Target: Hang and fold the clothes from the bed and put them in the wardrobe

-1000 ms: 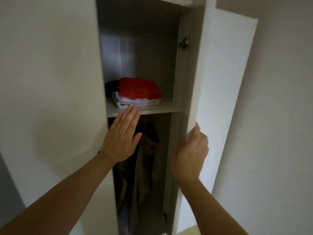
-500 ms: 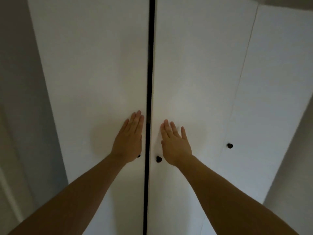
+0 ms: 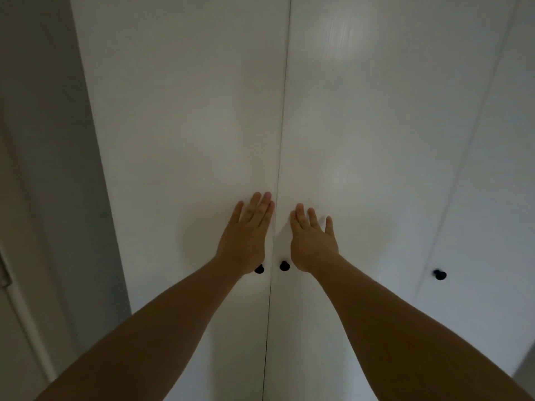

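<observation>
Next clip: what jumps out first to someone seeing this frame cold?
The left hand and right hand press flat on the white wardrobe doors, either side of the closed centre seam. Two black knobs sit by the wrists; a third knob is further right.

Left hand (image 3: 246,238) flat on left wardrobe door (image 3: 185,140). Right hand (image 3: 312,241) flat on right wardrobe door (image 3: 362,140). Doors meet, thin line between. Black knobs (image 3: 284,265) just below hands.

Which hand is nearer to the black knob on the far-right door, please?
Right. The right hand lies flat on the middle door, left of that knob; the left hand is farther left, across the seam.
</observation>
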Demonstrator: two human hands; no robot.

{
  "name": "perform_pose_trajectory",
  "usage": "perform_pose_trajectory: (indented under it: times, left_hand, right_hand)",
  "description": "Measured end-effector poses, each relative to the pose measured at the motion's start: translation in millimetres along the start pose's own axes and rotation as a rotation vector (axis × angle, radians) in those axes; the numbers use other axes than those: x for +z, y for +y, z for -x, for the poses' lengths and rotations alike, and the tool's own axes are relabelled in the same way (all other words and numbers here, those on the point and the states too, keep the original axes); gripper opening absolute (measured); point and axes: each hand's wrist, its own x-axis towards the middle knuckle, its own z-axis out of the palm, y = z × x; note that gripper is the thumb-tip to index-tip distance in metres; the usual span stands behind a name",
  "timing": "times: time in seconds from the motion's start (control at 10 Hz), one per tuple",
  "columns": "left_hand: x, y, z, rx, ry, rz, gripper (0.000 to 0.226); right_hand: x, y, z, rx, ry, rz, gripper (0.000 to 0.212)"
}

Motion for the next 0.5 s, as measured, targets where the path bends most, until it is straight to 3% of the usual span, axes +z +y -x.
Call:
perform_pose_trajectory:
  times: [0.1,0.4,0.5]
  left_hand:
    - [4.9,0.4,-6.6,-0.023,-0.028,-0.03,0.086]
    - [-3.5,5.3,-23.3,-0.097,-0.177,-0.098,0.105]
    - [-13.7,15.7,-9.3,0.001,-0.213,-0.098,0.102]
  right_hand:
    - [10.2,-1.4,-7.1,0.002,0.029,-0.012,0.095]
    - [3.0,4.9,-13.1,-0.025,-0.008,-0.065,0.088]
    - [5.1,13.7,1.4,-0.096,0.061,-0.103,0.086]
